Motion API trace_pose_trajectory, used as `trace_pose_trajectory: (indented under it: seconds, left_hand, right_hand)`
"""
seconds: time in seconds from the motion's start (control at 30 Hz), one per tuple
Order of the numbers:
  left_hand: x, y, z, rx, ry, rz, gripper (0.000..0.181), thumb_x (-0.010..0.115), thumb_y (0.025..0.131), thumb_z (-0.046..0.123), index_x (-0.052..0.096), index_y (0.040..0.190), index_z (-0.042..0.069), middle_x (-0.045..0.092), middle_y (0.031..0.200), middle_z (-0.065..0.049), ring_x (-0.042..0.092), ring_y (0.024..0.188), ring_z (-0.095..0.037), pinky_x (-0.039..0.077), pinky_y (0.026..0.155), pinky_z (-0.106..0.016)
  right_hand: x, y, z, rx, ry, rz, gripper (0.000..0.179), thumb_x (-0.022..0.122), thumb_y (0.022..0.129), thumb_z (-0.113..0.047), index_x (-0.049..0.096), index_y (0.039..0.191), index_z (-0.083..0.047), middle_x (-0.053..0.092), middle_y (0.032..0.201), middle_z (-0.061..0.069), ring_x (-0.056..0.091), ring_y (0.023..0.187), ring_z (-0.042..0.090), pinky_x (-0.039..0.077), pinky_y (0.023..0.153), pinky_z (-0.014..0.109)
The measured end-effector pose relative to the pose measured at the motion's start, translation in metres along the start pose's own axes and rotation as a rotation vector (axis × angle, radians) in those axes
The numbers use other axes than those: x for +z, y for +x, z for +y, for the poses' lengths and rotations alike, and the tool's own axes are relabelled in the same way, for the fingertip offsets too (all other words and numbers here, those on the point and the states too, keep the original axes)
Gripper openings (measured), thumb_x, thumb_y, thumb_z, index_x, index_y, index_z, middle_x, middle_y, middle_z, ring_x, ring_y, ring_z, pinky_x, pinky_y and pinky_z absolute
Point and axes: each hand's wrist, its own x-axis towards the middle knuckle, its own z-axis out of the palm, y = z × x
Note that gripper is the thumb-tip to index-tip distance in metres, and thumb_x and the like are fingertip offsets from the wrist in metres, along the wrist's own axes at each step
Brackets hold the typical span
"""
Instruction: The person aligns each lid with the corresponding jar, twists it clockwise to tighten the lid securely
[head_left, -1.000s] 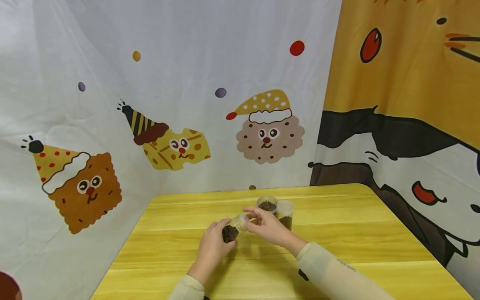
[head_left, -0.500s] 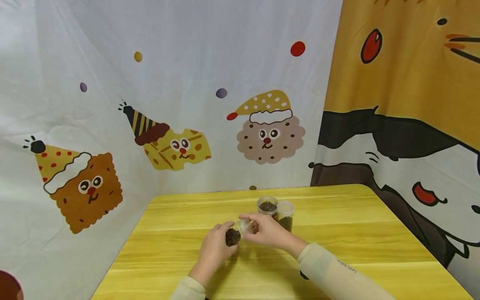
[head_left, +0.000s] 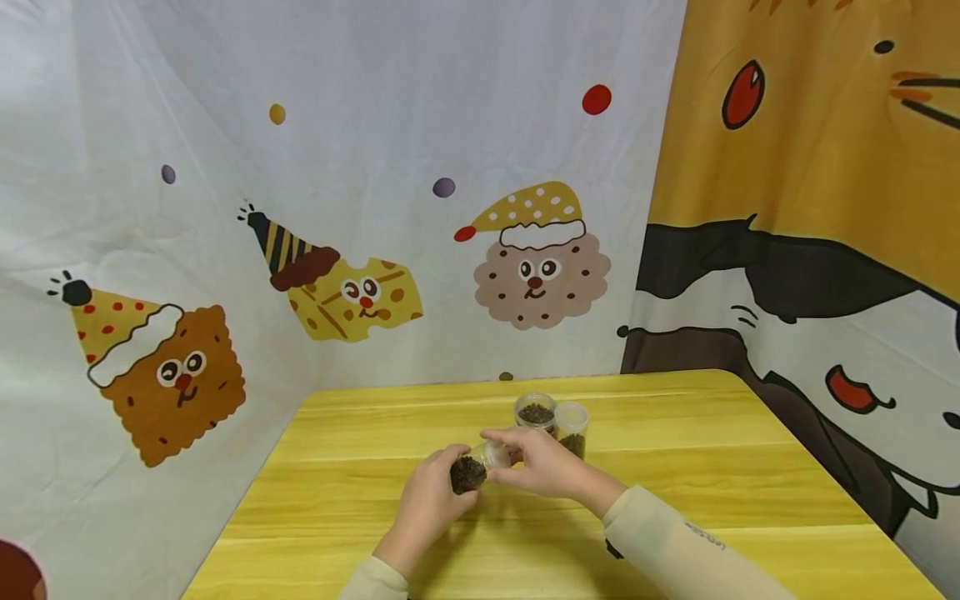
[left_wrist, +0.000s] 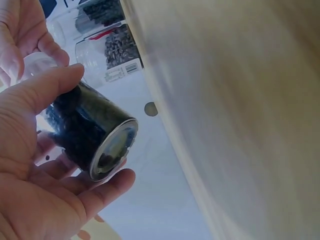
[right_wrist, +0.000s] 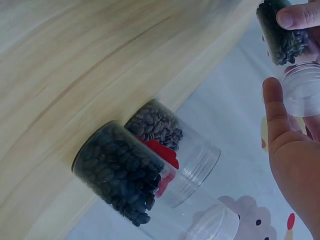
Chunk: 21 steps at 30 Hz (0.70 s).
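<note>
My left hand (head_left: 431,498) grips a clear plastic jar (head_left: 468,475) part-filled with dark seeds. The jar lies tilted on its side, its base toward the left palm and its mouth toward the right hand. In the left wrist view, thumb and fingers wrap the dark jar (left_wrist: 95,130) and its base faces the camera. My right hand (head_left: 547,467) holds the clear lid (head_left: 497,455) at the jar's mouth between thumb and fingers. Seen from the right wrist, the ridged lid (right_wrist: 302,85) sits against the jar's end, with seeds (right_wrist: 290,47) behind it.
Two more clear jars stand upright behind the right hand: a wider one (head_left: 536,412) with a red label, and a slimmer one (head_left: 572,429) holding dark seeds. The yellow wood-grain table (head_left: 337,467) meets a cartoon-printed curtain (head_left: 450,350) at its far edge.
The held jar has shifted slightly right, tilted nearer to level. My right hand has gone from fingers loosely at the mouth to a closer hold round the lid. The standing jars have not moved.
</note>
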Motion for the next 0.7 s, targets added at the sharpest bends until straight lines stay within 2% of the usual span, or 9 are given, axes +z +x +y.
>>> trace_pose_trajectory:
  seconds: [0.3,0.43,0.6,0.7]
  left_hand:
    - [-0.0015,-0.0019,0.0002,0.012,0.025,0.015,0.064,0.098,0.077,0.023,0.07,0.134,0.012,0.076,0.124,-0.016,0.076,0.107,-0.034,0.065,0.087,-0.05]
    - [-0.0018,-0.0026,0.0,0.016,0.033,0.018,0.064,0.098,0.077,0.023,0.071,0.134,0.012,0.076,0.124,-0.016,0.076,0.107,-0.034,0.065,0.087,-0.05]
    - [-0.0022,-0.0036,-0.0003,0.03,0.05,0.025,0.064,0.098,0.076,0.023,0.071,0.133,0.011,0.077,0.123,-0.016,0.077,0.107,-0.033,0.066,0.087,-0.048]
    - [-0.0023,-0.0038,-0.0006,0.038,0.052,0.03,0.063,0.098,0.076,0.023,0.072,0.132,0.01,0.077,0.122,-0.016,0.077,0.106,-0.033,0.066,0.086,-0.048]
  right_hand:
    - [0.0021,-0.001,0.0008,0.018,0.031,-0.001,0.064,0.073,0.103,-0.039,0.051,0.159,-0.016,0.064,0.151,0.01,0.07,0.103,0.009,0.063,0.097,0.048]
    - [0.003,-0.0011,0.0007,0.029,0.031,-0.003,0.064,0.072,0.103,-0.041,0.051,0.159,-0.017,0.069,0.142,0.008,0.071,0.102,0.007,0.064,0.096,0.039]
    - [0.0049,-0.0012,0.0012,0.06,0.046,-0.002,0.063,0.069,0.105,-0.045,0.051,0.159,-0.018,0.076,0.118,-0.001,0.072,0.097,0.004,0.061,0.088,0.026]
    - [0.0064,-0.0014,0.0027,0.082,0.054,0.001,0.065,0.067,0.105,-0.048,0.05,0.16,-0.017,0.076,0.12,0.0,0.071,0.098,0.005,0.06,0.086,0.025]
